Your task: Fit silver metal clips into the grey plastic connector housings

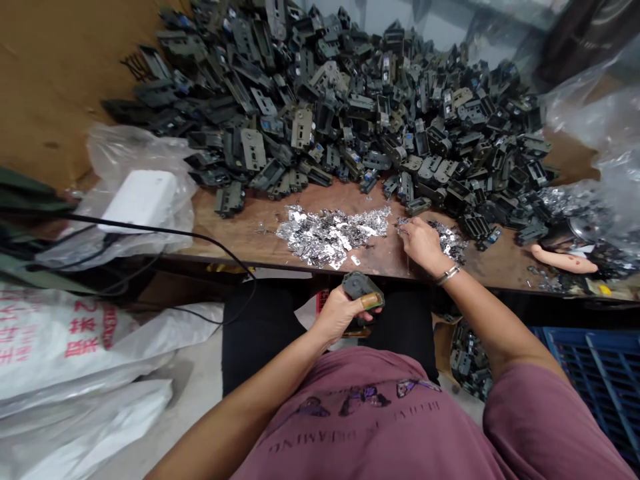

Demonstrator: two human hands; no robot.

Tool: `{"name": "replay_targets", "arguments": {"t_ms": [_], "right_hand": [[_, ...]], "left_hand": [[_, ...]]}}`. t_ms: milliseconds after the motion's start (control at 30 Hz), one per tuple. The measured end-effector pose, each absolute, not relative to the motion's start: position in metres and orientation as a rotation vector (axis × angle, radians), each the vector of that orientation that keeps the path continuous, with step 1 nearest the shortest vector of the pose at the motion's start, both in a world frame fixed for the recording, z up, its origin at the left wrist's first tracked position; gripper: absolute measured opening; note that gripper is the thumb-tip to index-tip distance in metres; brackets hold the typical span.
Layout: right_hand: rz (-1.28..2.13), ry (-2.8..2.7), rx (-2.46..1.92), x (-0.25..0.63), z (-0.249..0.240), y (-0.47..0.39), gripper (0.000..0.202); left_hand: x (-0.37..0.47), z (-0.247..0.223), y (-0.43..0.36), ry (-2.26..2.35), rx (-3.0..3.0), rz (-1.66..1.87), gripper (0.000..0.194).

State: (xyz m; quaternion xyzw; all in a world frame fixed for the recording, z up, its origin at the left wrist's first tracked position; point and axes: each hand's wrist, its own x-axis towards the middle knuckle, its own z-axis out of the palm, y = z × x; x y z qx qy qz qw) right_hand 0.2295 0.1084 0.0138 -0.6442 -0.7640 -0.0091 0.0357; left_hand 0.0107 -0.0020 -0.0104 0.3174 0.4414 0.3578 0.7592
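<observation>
My left hand (341, 313) is wrapped round a dark grey-green housing (359, 285), held over my lap just in front of the table edge. A yellow-amber patch shows at the thumb; whether it is a thumb cover or a part of the housing I cannot make out. My right hand (423, 245) rests at the table, fingertips pinched together at the left side of a small heap of dark metal bits (450, 241). Anything between those fingertips is too small to name. To its left lies a heap of shiny flat metal pieces (333, 233).
A large pile of dark housings (350, 107) covers the back of the wooden table (220, 243). At left, a white box (143, 200) sits on plastic wrap, with a black cable (210, 241) looping forward. A blue crate (595, 373) stands low at right, near a box of parts (470, 360).
</observation>
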Motion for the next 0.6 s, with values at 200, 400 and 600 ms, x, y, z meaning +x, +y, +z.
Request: {"name": "replay_targets", "arguments": {"t_ms": [200, 400, 600], "right_hand": [[-0.196, -2.561, -2.038, 0.226, 0.009, 0.123, 0.025], [0.038, -2.58, -2.005, 0.214, 0.016, 0.087, 0.028], [0.347, -2.582, -1.87, 0.212, 0.012, 0.073, 0.016]], "left_hand": [[0.003, -0.012, -0.007, 1.032, 0.689, 0.777, 0.048], [-0.007, -0.014, -0.007, 1.113, 0.773, 0.831, 0.042], [-0.004, -0.011, -0.004, 1.154, 0.885, 0.961, 0.036]]}}
